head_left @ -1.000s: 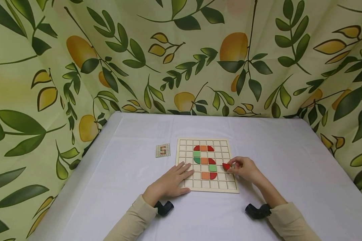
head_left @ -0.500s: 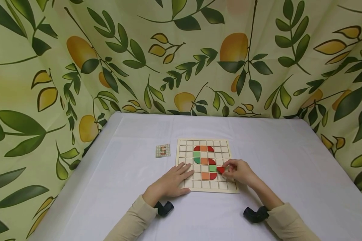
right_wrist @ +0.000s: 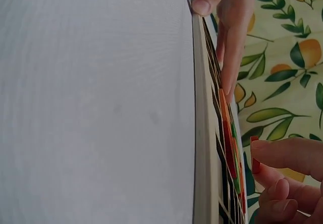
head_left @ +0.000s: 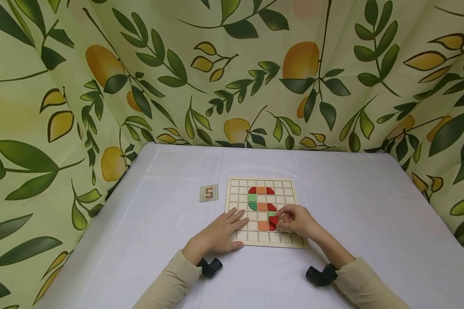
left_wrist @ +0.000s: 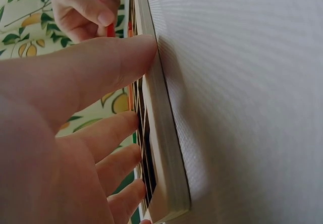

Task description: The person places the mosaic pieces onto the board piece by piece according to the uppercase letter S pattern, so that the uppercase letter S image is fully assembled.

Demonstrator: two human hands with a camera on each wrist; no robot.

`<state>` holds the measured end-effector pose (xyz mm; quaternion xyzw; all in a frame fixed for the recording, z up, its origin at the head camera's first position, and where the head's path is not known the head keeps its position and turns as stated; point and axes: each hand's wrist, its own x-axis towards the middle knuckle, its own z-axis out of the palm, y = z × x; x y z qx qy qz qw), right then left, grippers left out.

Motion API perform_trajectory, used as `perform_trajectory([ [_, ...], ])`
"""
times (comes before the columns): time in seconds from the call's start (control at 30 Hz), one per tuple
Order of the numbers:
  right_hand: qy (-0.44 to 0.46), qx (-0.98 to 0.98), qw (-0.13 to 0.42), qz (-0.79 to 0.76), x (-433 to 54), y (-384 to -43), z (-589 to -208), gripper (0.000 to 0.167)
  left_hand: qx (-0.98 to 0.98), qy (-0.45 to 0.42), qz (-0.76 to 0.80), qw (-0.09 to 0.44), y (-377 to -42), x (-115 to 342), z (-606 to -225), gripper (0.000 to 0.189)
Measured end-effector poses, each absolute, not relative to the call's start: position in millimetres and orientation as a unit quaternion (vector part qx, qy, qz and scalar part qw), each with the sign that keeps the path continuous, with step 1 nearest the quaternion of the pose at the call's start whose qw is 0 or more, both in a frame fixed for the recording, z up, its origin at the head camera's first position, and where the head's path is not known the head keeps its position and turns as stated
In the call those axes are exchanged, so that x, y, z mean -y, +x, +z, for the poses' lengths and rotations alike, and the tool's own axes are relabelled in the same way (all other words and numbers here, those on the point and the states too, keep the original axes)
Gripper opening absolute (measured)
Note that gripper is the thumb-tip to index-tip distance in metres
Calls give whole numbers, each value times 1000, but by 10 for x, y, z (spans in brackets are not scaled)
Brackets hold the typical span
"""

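Observation:
A square wooden grid board lies on the white cloth. Red rounded tiles, orange squares and green tiles set in it form an S shape. My right hand pinches a red rounded tile between thumb and fingertips, over the lower right bend of the S. In the right wrist view that red tile is edge-on, held apart from the board. My left hand rests with spread fingers on the board's left side. Its thumb lies at the near edge in the left wrist view.
Left of the board lies a small card printed with a coloured S on a grid. Black wrist mounts sit at both cuffs. A leaf-and-fruit patterned curtain hangs behind and beside the table.
My right hand has carried the red tile leftward, from the right side of the board to above the lower bend of the S. My left hand has stayed in place.

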<state>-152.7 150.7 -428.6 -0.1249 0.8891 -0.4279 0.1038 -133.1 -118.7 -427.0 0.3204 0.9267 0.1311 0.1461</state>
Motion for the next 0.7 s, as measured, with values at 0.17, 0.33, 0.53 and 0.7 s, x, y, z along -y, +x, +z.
perform_trajectory([
  [0.17, -126, -883, 113, -437, -1462, -1516, -4297, 22, -927, 320, 127, 147, -1326, 1188, -4270, 66],
  [0.33, -138, -885, 107, -431, -1433, -1514, -4296, 21, -926, 319, 132, 150, -1326, 1189, -4257, 66],
  [0.53, -152, -887, 105, -423, -1386, -1523, -4309, 21, -926, 319, 135, 150, -1317, 1189, -4245, 68],
  [0.7, -157, -888, 102, -420, -1333, -1525, -4308, 22, -927, 315, 135, 155, -1326, 1186, -4254, 69],
])
